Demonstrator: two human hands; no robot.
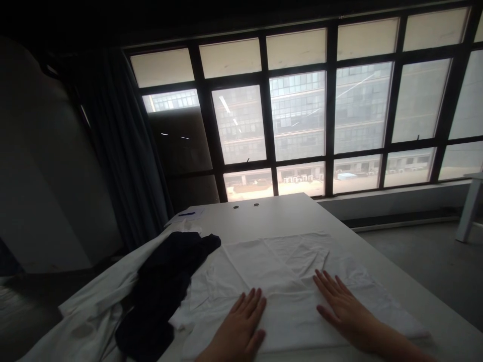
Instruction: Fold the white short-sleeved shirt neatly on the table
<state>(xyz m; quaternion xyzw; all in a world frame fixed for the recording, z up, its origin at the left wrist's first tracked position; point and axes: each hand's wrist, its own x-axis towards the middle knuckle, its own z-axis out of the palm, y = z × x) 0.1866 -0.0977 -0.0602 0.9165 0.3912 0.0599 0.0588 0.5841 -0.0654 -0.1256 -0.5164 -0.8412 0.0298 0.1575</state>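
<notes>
A white garment (279,266) lies spread flat on the white table (287,213). My left hand (241,327) rests flat on its near part, fingers stretched out and together. My right hand (341,306) lies flat on the cloth a little to the right, fingers spread, holding nothing. A fold line in the cloth runs between the two hands.
A dark garment (166,286) lies crumpled on the table's left, over more white cloth (94,311). A small paper with a blue pen (186,214) sits at the far left corner. Two round holes (246,205) mark the far edge. Large windows (302,115) and a curtain (128,151) stand behind.
</notes>
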